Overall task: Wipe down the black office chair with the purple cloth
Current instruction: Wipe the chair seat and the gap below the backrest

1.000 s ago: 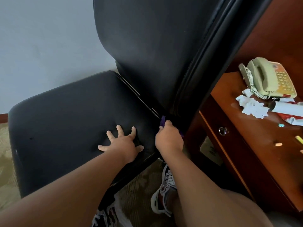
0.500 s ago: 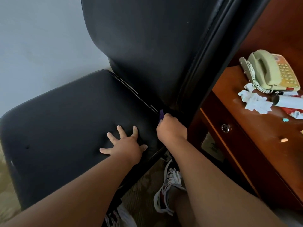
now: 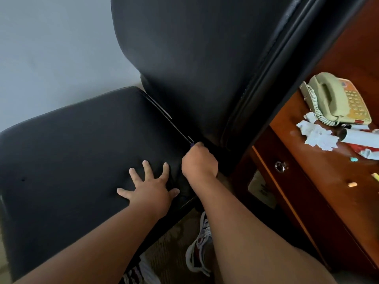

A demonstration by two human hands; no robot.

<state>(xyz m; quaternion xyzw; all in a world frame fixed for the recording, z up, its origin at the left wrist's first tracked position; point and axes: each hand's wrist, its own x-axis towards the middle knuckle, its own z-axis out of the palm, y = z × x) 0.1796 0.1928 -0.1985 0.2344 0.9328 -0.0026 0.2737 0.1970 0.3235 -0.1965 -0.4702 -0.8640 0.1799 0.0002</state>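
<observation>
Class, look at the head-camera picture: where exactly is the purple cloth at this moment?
The purple cloth is near the centre of the head view, mostly hidden in the closed right hand, pushed into the crease where the chair seat meets the backrest.

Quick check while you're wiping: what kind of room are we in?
Probably a hotel room or small office. A corded desk phone sits on a wooden desk with a drawer, beside the black office chair, and the floor is patterned carpet.

Looks like a hotel room or office.
Beige corded desk phone [image 3: 336, 99] on glossy reddish wooden table [image 3: 320, 181], black padded leather office chair [image 3: 184, 58], patterned carpet [image 3: 170, 242].
</observation>
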